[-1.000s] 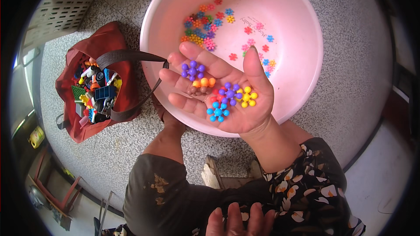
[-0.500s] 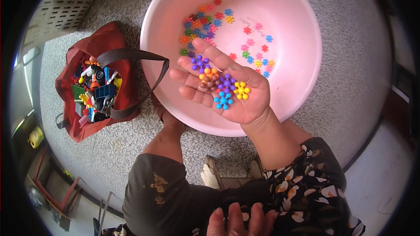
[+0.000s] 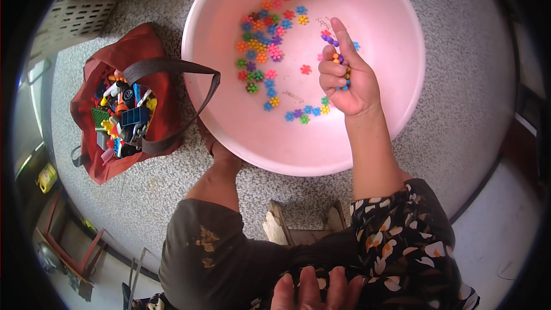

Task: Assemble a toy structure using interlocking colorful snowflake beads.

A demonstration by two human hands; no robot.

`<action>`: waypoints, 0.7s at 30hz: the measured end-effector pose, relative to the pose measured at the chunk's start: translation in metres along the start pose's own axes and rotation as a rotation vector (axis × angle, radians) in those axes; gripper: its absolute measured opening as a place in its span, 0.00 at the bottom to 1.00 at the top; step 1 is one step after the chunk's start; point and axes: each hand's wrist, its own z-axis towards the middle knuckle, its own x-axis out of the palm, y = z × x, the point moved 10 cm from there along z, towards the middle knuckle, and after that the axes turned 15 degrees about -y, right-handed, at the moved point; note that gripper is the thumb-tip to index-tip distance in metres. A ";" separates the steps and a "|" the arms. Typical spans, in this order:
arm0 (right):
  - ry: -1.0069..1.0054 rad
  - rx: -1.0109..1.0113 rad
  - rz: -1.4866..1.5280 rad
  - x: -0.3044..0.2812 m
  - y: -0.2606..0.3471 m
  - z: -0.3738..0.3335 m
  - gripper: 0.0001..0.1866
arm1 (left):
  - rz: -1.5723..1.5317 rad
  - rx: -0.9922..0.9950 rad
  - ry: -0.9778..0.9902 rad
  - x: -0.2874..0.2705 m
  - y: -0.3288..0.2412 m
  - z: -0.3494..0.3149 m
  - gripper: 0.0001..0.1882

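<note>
Curling round toys (image 3: 330, 40), right hand (image 3: 354, 85) over basin (image 3: 310, 155) (flower pieces (image 3: 261, 46) inside), left hand (image 3: 310, 294), grip unclear

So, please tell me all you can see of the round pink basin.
The round pink basin looks like smooth plastic, with a wide rim, sloping walls and dark print on its bottom. It stands upright on the grey speckled floor, its far edge out of frame. Small colourful flower-shaped pieces, plastic-looking, lie inside. The right hand is over it. A dark fabric strap overlaps its left rim; contact is unclear.
</note>
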 end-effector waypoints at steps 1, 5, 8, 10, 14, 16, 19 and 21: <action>-0.002 -0.002 -0.001 -0.009 0.002 0.004 0.20 | -0.002 0.001 -0.001 -0.004 0.002 0.003 0.21; -0.206 -0.018 -0.323 -0.078 -0.002 0.027 0.17 | -0.158 -0.078 0.149 0.004 0.002 0.004 0.21; -0.341 -0.005 -0.980 -0.138 -0.028 0.043 0.12 | -0.181 -0.103 0.163 0.001 0.006 0.006 0.22; -0.177 -0.318 -1.397 -0.144 -0.030 0.044 0.11 | -0.205 -0.087 0.209 0.002 0.005 0.007 0.22; 0.061 -0.605 -2.180 -0.144 -0.067 0.036 0.10 | -0.215 -0.116 0.223 0.003 0.007 0.008 0.22; 0.052 -0.543 -2.250 -0.148 -0.073 0.037 0.09 | -0.221 -0.131 0.230 0.006 0.006 0.007 0.22; 0.031 -0.462 -2.337 -0.150 -0.084 0.040 0.08 | -0.221 -0.202 0.138 0.003 0.009 0.005 0.22; 0.016 -0.443 -2.361 -0.158 -0.084 0.041 0.07 | -0.212 -0.182 0.148 0.004 0.008 0.005 0.22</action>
